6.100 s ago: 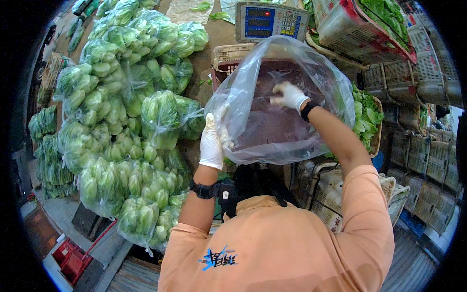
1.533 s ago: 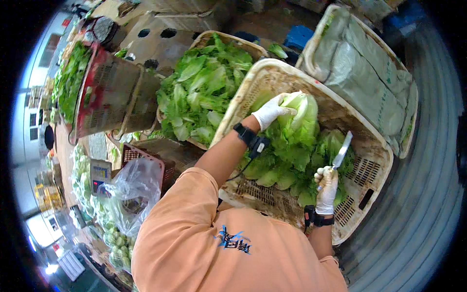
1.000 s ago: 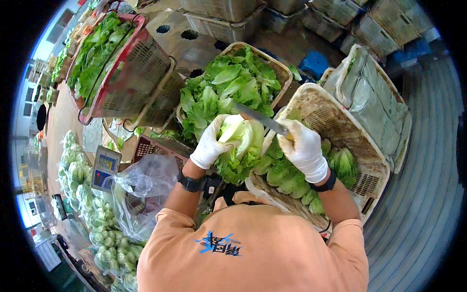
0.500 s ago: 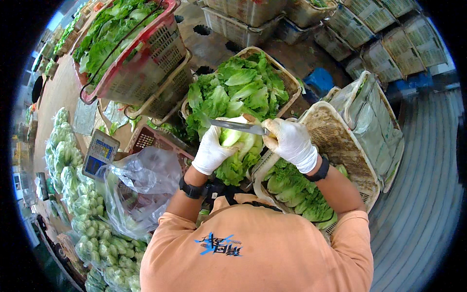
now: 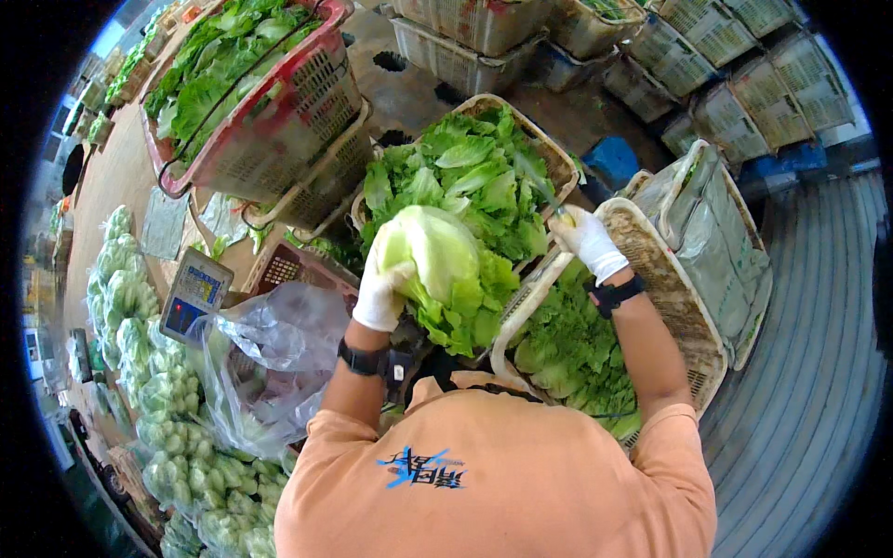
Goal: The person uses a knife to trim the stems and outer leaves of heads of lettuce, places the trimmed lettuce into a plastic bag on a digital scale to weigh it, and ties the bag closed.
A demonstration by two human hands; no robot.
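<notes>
A: Left hand (image 5: 383, 290) grips the lettuce (image 5: 437, 260) over the basket (image 5: 549, 153); right hand (image 5: 586, 237) closed on a knife (image 5: 544, 191).

B: Blade's close to that glove, a slip might nick it.

White gloves, green lettuce

A pale green lettuce head (image 5: 437, 265) is showing against darker leaves — white-gloved left hand (image 5: 383, 290) and right hand (image 5: 588, 240), an orange shirt (image 5: 493, 474), a red crate (image 5: 270, 121).

Bright, even daylight, soft short shadows under the baskets, mild glare on the clear plastic bag (image 5: 270, 363), strong fisheye bending at the rim, black vignette corners, slight edge blur.
</notes>
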